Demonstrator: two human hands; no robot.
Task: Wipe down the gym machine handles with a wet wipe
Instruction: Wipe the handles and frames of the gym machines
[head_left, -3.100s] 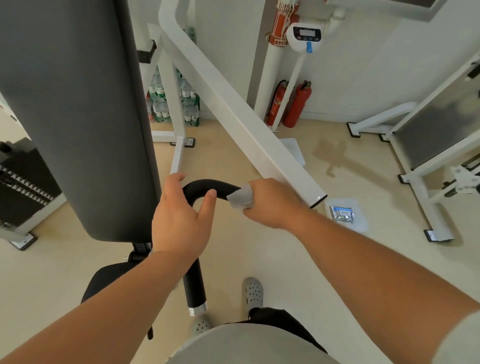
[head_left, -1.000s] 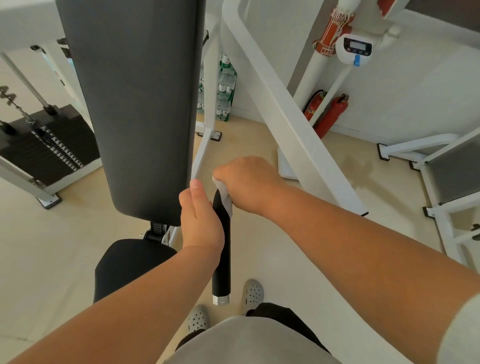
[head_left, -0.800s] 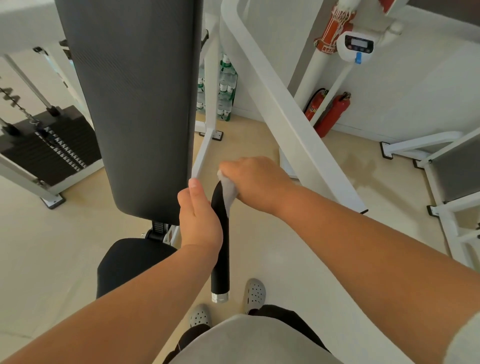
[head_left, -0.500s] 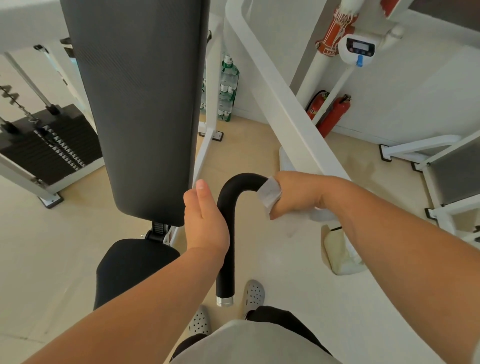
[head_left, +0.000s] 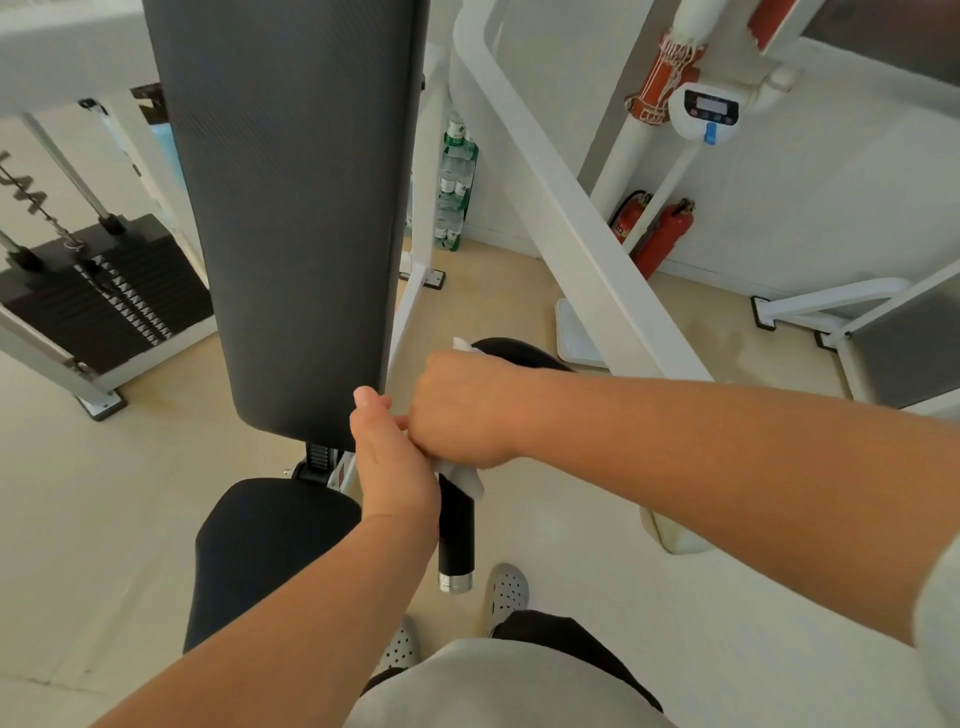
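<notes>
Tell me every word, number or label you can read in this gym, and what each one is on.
No text here can be read.
Green labels on the stacked bottles: too small.
Screen of the white device on the pole: blurred, no digits legible.
Pale marks on the weight stack: too small.
Red fire extinguishers: no label legible.

Mid stretch of handle (head_left: 456, 540) hidden under both hands; wet wipe (head_left: 466, 476) mostly buried in right hand (head_left: 462, 410), only corners show top & btm. Fingers of left hand (head_left: 392, 462) hidden behind it. Top edge cuts the back pad (head_left: 296, 208) (weight stack (head_left: 98, 291) clipped at left). Digits on scale readout (head_left: 709, 109) too small.
</notes>
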